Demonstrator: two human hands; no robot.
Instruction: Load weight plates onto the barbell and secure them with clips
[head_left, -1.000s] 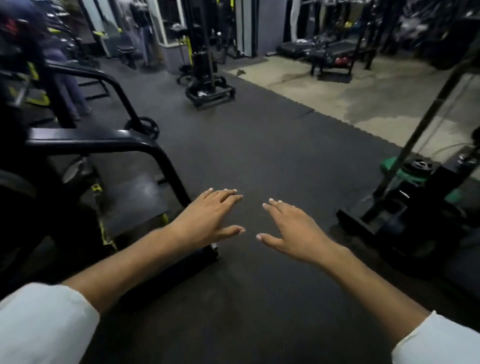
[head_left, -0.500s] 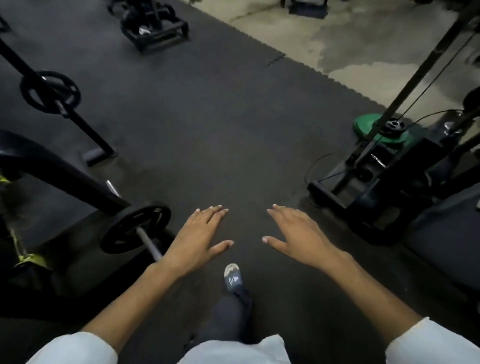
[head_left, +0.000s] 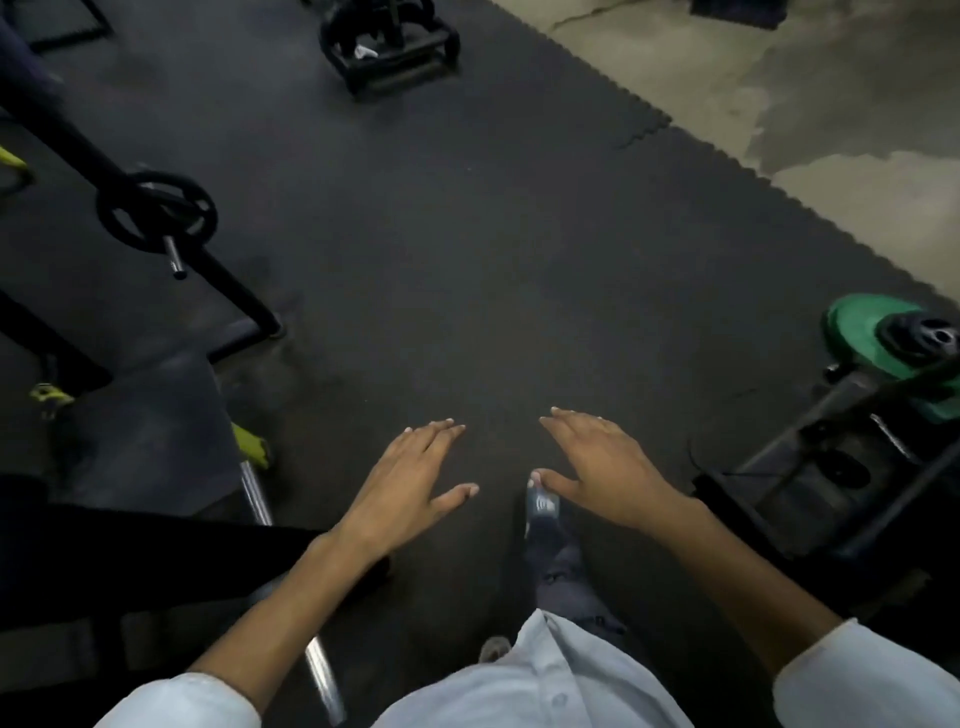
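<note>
My left hand (head_left: 410, 478) and my right hand (head_left: 602, 467) hover palm down over the black rubber floor, fingers straight, holding nothing. A steel barbell sleeve (head_left: 254, 493) runs from under my left forearm up to the left, its far part hidden behind a dark frame; a lower stretch of the steel bar (head_left: 322, 675) shows near my left sleeve. A small black weight plate (head_left: 156, 213) sits on another steel bar end at the upper left. A green weight plate (head_left: 872, 338) lies flat at the right edge with a small black plate (head_left: 919, 338) on top. No clips are visible.
A dark rack frame (head_left: 62, 135) with a slanted leg stands on the left. A black machine base (head_left: 841, 467) fills the right side. A low black stand (head_left: 389, 47) sits at the top. My shoe (head_left: 543, 512) is below my right hand. Bare concrete (head_left: 831, 104) lies beyond the mat.
The view has tilted further down and moved forward. The machine and green plate slid to the right edge. The barbell sleeve now lies under my left forearm. Both hands stay flat with nothing in them.
</note>
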